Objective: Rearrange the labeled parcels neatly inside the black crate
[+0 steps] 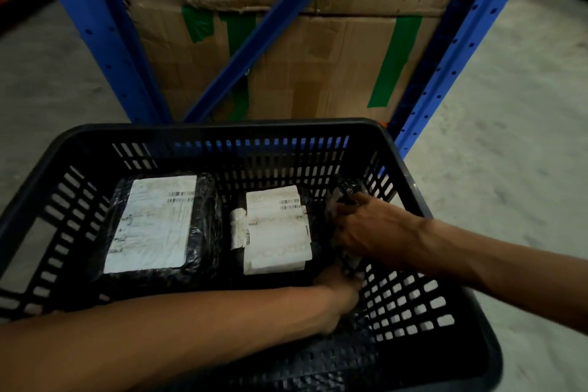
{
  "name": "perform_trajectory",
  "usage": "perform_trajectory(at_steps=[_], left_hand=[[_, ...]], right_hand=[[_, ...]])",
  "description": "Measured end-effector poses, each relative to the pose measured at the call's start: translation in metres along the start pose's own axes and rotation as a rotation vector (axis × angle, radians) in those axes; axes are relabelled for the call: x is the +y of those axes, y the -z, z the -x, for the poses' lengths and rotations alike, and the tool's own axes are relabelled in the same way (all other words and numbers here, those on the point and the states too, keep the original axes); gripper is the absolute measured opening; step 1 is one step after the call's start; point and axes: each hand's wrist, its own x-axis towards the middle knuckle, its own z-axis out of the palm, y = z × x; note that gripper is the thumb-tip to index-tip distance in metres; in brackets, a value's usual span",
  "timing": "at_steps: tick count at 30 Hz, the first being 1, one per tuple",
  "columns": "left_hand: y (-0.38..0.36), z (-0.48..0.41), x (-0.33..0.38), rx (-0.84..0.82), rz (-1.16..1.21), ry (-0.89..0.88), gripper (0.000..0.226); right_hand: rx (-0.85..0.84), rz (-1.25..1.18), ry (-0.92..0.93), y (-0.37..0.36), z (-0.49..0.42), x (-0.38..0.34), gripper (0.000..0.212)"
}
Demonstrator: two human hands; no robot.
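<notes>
crate (222, 126): black, slotted plastic, sitting on a pale concrete floor (509, 124) in front of a blue rack (105, 35) loaded with cardboard boxes (318, 67) patched with green tape.

three parcels inside, all in black wrap:
- large parcel (152, 226) lies flat on the crate's left side, white label up, barcodes at the label's far right corner.
- smaller parcel (276, 229) lies flat in the middle, just beside the large one with a narrow gap between them. label up, creased, with an extra white tab sticking out on its left edge.
- third parcel (348, 197) stands on edge against the crate's right wall, close to the smaller parcel; can't tell if they touch. mostly hidden by hands, only the crinkled black top and a bit of white show.

right hand (366, 226) comes in over the right rim, fingers curled over the third parcel's upper part, gripping it.

left hand (337, 296) reaches across the near side of the crate, forearm low over the near wall, fingers closed around the lower end of that same parcel near the right wall. fingertips are buried in shadow, so exact grip is unclear, but the hand is in contact with the wrap.
</notes>
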Motion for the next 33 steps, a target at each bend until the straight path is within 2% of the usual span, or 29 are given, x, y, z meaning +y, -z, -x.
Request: perform_trajectory(at_steps=[3,5,7,9,10,11,13,15,17,18,19,20,22,24,25,27,29,31,33], left_hand=[[0.017,0.025,-0.008,-0.082,-0.275,0.026,0.057],[0.036,0.049,-0.017,-0.138,-0.444,-0.003,0.061],[0.058,0.079,-0.024,-0.077,-0.487,-0.12,0.059],[0.078,0.108,-0.021,0.035,-0.331,-0.205,0.069],[0.089,0.119,-0.016,0.096,-0.205,-0.241,0.068],[0.098,0.128,-0.011,0.142,-0.066,-0.278,0.058],[0.117,0.135,0.002,0.152,0.159,-0.297,0.023],[0.134,0.128,0.009,0.139,0.359,-0.321,0.024],[0.146,0.109,0.012,0.214,0.486,-0.277,0.031],[0.149,0.097,0.014,0.273,0.504,-0.255,0.033],[0.151,0.084,0.016,0.346,0.507,-0.24,0.034],[0.154,0.07,0.017,0.422,0.477,-0.223,0.035],[0.157,0.047,0.019,0.524,0.399,-0.178,0.04],[0.161,0.027,0.021,0.535,0.33,-0.105,0.051],[0.163,0.017,0.02,0.519,0.274,-0.059,0.055],[0.164,0.004,0.017,0.504,0.128,0.008,0.051],[0.159,-0.003,0.011,0.505,-0.045,0.035,0.045],[0.156,-0.006,0.011,0.56,-0.115,0.042,0.049],[0.158,-0.007,0.014,0.557,-0.055,0.04,0.045]], right_hand=[[-0.016,-0.289,0.155,0.024,0.02,0.02,0.034],[-0.079,-0.648,0.182,0.04,0.035,0.034,0.044],[-0.096,-1.049,0.2,0.05,0.048,0.048,0.043],[-0.039,-1.391,0.18,0.053,0.054,0.059,0.036],[-0.001,-1.535,0.136,0.051,0.053,0.062,0.032],[0.027,-1.679,0.072,0.05,0.049,0.064,0.031],[0.046,-1.987,-0.092,0.045,0.038,0.063,0.036],[0.006,-2.279,-0.297,0.043,0.022,0.056,0.044],[-0.005,-2.451,-0.562,0.043,0.004,0.047,0.054],[0.001,-2.507,-0.682,0.042,-0.005,0.043,0.057],[0.014,-2.555,-0.728,0.043,-0.013,0.04,0.058],[0.056,-2.577,-0.725,0.045,-0.018,0.039,0.057],[0.176,-2.53,-0.66,0.049,-0.024,0.037,0.04],[0.253,-2.434,-0.635,0.045,-0.032,0.029,0.023],[0.278,-2.401,-0.654,0.042,-0.038,0.019,0.023],[0.317,-2.317,-0.696,0.031,-0.054,-0.007,0.038],[0.288,-2.114,-0.67,0.018,-0.068,-0.033,0.065],[0.26,-1.856,-0.677,0.009,-0.077,-0.036,0.087],[0.272,-2.013,-0.639,0.003,-0.082,-0.024,0.078]])
